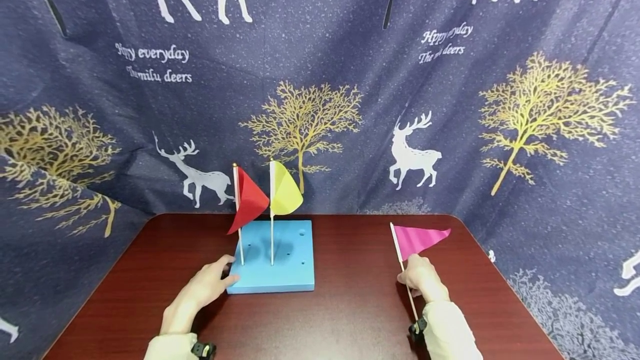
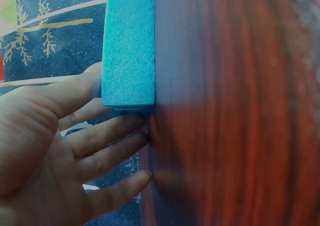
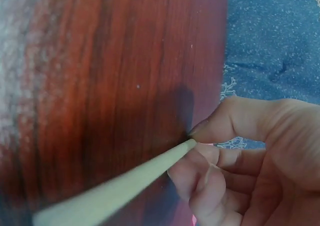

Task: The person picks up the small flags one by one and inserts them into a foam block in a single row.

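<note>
On the table stands a blue foam block (image 1: 270,281) with small holes in its top. A red flag (image 1: 250,200) and a yellow flag (image 1: 286,189) rise from it on thin sticks. My left hand (image 1: 202,289) rests against the block's left end; in the left wrist view its thumb lies along the upper edge and the other fingers extend fairly straight beside the end face. Over the table's right side, my right hand (image 1: 422,278) pinches the stick (image 3: 125,186) of a pink flag (image 1: 417,239) between thumb and fingers, just below the cloth.
The dark red-brown wooden table (image 1: 350,315) has rounded far corners. Behind and around it hangs a blue curtain (image 1: 320,43) printed with white deer and golden trees. Several holes show in the block's top, including a larger one near its far right corner.
</note>
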Demonstrator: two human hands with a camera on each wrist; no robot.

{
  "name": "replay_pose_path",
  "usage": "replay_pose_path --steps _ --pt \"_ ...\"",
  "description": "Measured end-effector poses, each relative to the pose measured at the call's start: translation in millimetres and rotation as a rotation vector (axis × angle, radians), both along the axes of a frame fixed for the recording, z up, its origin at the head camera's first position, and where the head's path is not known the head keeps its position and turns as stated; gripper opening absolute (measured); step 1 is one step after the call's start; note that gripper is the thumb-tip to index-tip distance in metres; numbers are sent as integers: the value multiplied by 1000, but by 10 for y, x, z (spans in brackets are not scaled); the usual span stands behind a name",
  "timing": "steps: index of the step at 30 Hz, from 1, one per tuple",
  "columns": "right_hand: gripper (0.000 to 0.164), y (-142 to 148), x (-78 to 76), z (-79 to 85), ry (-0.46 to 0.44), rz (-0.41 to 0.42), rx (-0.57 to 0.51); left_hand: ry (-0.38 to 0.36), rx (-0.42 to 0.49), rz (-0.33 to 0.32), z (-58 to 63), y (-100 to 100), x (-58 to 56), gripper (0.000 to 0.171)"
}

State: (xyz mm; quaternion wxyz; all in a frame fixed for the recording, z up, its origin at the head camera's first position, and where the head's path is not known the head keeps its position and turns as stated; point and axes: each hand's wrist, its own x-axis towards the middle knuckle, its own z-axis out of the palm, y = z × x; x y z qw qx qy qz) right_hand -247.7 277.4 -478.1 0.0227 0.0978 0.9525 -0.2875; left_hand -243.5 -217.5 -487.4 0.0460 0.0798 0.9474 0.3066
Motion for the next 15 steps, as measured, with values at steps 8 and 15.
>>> replay_pose_path --steps 8,15 --pt "18 43 29 -56 3 -12 -119 -20 8 3 12 21 1 46" --pt "15 -6 22 72 76 -33 -249 -23 13 9 18 -3 0 46"
